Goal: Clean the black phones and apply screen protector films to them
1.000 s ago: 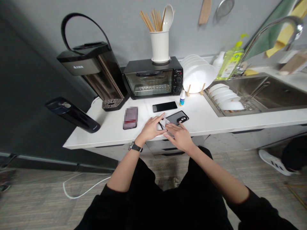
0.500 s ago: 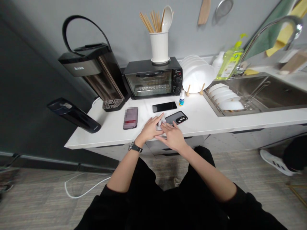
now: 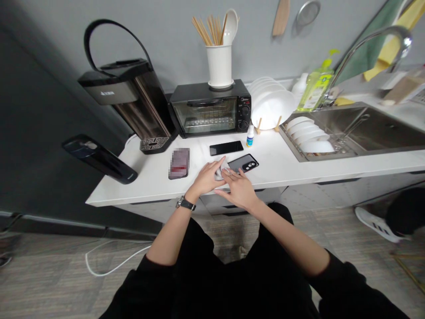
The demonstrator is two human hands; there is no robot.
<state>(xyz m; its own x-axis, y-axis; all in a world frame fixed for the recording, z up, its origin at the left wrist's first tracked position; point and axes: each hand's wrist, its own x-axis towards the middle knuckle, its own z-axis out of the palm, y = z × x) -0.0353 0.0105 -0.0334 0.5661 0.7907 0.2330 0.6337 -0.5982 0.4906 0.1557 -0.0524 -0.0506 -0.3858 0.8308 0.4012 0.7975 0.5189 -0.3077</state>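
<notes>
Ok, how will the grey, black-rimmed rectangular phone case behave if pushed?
The phone case should slide rather than tip, lying flat on the smooth-looking white counter. Probably light, given its thin profile. Rolling looks unlikely with its rectangular outline.

Place: kitchen | sink (image 3: 381,128), toaster oven (image 3: 209,113), racked plates (image 3: 274,106), dish soap (image 3: 314,91)

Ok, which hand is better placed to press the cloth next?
Probably the right hand: its fingers overlap the cloth, while the left hand flanks it from the left.
</notes>
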